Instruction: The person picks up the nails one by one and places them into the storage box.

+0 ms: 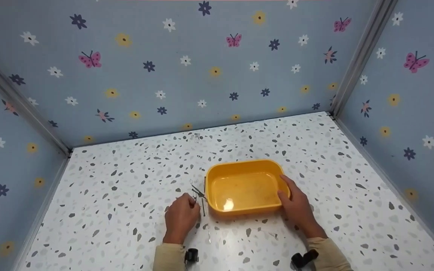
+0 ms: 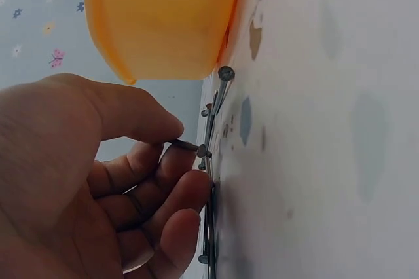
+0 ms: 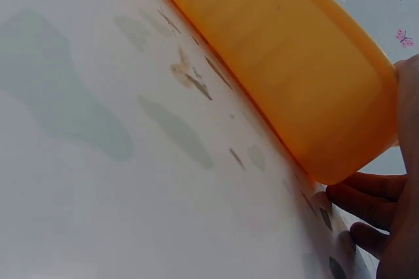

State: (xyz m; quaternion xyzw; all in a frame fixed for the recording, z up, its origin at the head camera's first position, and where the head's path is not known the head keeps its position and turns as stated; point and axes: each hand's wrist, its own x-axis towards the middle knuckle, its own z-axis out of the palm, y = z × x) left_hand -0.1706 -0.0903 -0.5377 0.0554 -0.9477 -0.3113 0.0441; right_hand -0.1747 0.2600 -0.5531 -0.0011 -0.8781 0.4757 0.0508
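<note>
A yellow plastic container (image 1: 245, 211) stands on the table, its inside bare. My right hand (image 1: 299, 206) grips its right end, thumb over the rim and fingers along the outer wall; in the right wrist view some fingertips (image 3: 360, 204) show at the bottom corner. To the left of the container, my left hand (image 1: 181, 218) pinches a nail (image 2: 187, 144) between thumb and finger, close over the tabletop. Several more nails (image 2: 224, 81) lie loosely beside and under the left fingers, some right at the container's left wall.
The white speckled tabletop (image 1: 126, 195) meets blue patterned panels (image 1: 187, 79) at the back and both sides. Metal corner posts (image 1: 358, 60) stand at the far corners.
</note>
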